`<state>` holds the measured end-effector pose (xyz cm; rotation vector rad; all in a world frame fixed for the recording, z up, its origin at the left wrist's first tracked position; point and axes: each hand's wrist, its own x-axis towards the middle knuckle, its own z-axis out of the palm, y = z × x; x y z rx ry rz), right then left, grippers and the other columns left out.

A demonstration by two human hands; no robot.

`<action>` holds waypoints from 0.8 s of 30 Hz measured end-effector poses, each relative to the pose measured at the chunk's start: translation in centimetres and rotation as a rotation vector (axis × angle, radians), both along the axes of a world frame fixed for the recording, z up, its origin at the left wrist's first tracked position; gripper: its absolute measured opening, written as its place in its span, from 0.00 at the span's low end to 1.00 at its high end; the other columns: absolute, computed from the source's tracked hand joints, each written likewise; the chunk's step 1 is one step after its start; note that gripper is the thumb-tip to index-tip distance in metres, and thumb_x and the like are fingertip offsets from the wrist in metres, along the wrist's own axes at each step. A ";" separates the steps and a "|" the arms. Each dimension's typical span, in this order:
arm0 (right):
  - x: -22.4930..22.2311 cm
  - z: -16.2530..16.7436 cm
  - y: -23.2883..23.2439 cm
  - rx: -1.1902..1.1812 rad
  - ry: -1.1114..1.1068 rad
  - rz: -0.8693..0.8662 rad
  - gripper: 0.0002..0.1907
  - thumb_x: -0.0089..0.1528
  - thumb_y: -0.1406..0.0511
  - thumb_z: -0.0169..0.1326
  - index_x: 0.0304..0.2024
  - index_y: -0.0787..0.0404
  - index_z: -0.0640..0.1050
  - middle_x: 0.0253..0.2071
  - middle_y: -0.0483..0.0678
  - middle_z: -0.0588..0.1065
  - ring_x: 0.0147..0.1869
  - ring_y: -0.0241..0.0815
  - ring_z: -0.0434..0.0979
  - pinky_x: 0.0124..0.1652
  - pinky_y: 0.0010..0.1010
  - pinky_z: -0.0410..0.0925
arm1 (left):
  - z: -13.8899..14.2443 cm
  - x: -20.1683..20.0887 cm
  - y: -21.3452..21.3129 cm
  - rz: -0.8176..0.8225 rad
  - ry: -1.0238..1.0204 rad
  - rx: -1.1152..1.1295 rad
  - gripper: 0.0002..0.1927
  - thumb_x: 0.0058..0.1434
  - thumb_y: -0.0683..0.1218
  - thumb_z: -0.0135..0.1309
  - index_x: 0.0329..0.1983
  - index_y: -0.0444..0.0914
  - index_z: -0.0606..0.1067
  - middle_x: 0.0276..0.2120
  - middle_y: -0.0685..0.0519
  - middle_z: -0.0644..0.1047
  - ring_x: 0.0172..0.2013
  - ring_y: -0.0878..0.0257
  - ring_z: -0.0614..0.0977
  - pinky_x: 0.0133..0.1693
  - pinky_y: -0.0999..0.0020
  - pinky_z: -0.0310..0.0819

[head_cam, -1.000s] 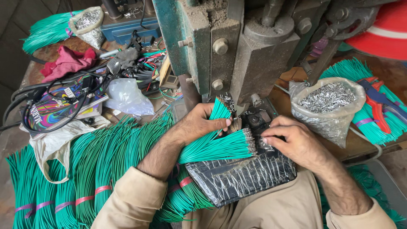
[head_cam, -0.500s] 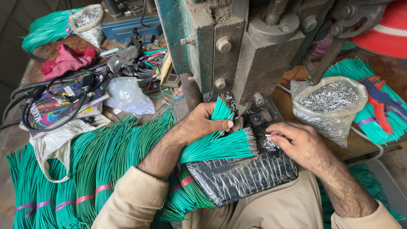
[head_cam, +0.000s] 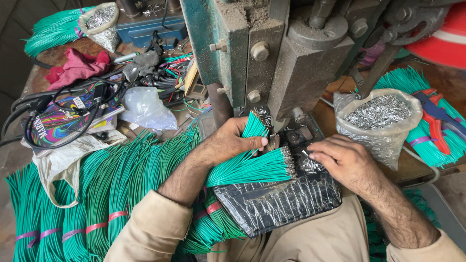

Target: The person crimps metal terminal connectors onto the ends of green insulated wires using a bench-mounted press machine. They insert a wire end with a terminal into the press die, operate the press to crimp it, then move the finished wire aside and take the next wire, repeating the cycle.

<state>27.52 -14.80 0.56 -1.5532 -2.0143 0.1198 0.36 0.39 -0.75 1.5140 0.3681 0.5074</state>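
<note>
Green wires (head_cam: 247, 167), cut short and tipped with metal terminals, fan from the left hand (head_cam: 233, 143), which is closed around the bundle at the scene's centre, just near of a grimy press machine (head_cam: 272, 53). The right hand (head_cam: 342, 160) rests with fingers curled beside the wire tips; whether it pinches anything cannot be made out, since the fingertips blur into the dark tooling. The press's upper part is cut off by the frame. A black plastic-wrapped pad (head_cam: 276, 204) lies across the lap beneath the wires. Banded green wire bundles (head_cam: 97, 194) fill the near left; a bag of metal terminals (head_cam: 378, 121) stands right.
</note>
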 end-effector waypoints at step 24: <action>-4.1 -2.8 4.2 -0.149 0.960 0.151 0.12 0.65 0.72 0.51 0.51 0.69 0.75 0.44 0.49 0.82 0.48 0.34 0.82 0.49 0.24 0.75 | 0.2 -0.2 -0.1 0.069 0.045 0.003 0.08 0.65 0.45 0.60 0.34 0.36 0.77 0.26 0.58 0.78 0.27 0.71 0.78 0.31 0.73 0.74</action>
